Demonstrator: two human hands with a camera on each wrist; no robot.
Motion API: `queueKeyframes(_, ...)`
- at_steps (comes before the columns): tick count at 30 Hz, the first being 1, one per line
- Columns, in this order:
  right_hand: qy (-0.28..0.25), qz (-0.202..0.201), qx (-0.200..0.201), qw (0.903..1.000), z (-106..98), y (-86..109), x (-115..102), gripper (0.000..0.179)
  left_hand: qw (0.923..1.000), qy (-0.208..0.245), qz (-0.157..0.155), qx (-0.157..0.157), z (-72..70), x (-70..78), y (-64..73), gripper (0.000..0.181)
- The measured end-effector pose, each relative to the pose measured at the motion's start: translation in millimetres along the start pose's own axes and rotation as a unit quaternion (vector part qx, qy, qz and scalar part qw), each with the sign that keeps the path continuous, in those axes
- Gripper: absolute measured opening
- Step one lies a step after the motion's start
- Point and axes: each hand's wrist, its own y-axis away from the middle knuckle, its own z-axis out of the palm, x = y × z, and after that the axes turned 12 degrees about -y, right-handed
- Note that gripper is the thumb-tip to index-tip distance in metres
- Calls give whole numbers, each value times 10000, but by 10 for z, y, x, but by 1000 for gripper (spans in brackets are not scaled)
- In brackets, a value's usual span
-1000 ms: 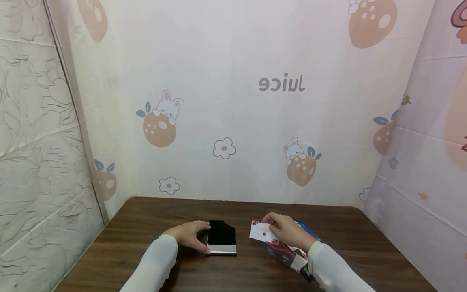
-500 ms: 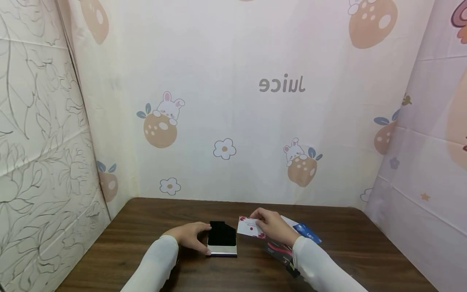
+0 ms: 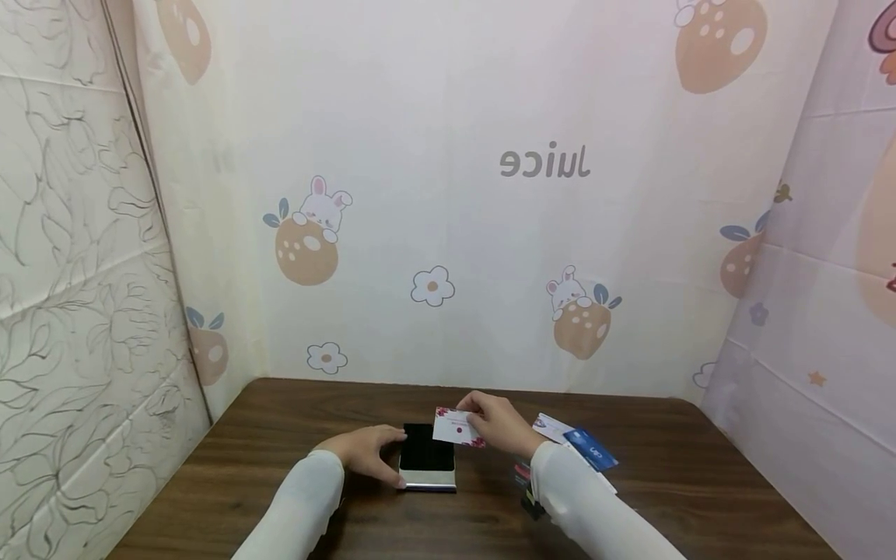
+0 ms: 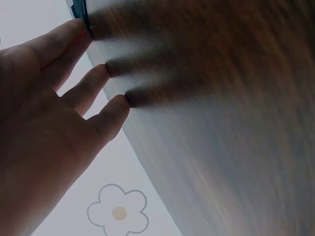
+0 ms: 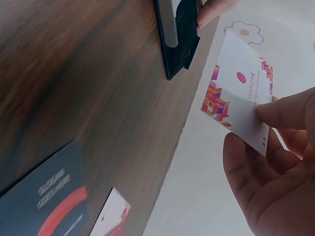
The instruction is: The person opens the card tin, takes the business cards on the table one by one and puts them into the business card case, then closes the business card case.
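Note:
A business card case point(image 3: 425, 455), black inside with a silver strip along its near edge, lies opened on the wooden table point(image 3: 294, 404). My left hand point(image 3: 360, 453) holds its left side, thumb at the near corner and index finger at the far one. In the left wrist view the other fingertips of that hand point(image 4: 64, 93) rest on the tabletop. Between thumb and fingers, my right hand point(image 3: 498, 424) pinches a white business card point(image 3: 451, 428) with red patterned corners. The card is raised over the case's right edge; in the right wrist view its printed face point(image 5: 238, 91) shows.
Right of the case lie a blue card point(image 3: 590, 449) and a white card point(image 3: 549, 425). Dark cards point(image 3: 522, 473) with red marks are partly hidden by the right sleeve point(image 3: 581, 490). A printed curtain point(image 3: 434, 194) hangs behind the table.
My right hand has lifted the white business card off the pile of cards and brought it left to the case. The left hand and the case stay in place.

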Motion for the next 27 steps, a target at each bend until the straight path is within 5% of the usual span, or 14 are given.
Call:
queueKeyframes(15, -371, 248, -414, 9981, 255, -111, -95, 17, 9999, -10, -24, 132, 57, 70, 25, 86)
queueKeyframes(27, -165, 19, -725, 9972, 411, -105, -83, 15, 9995, -92, 0, 309, 84, 135, 61, 84)
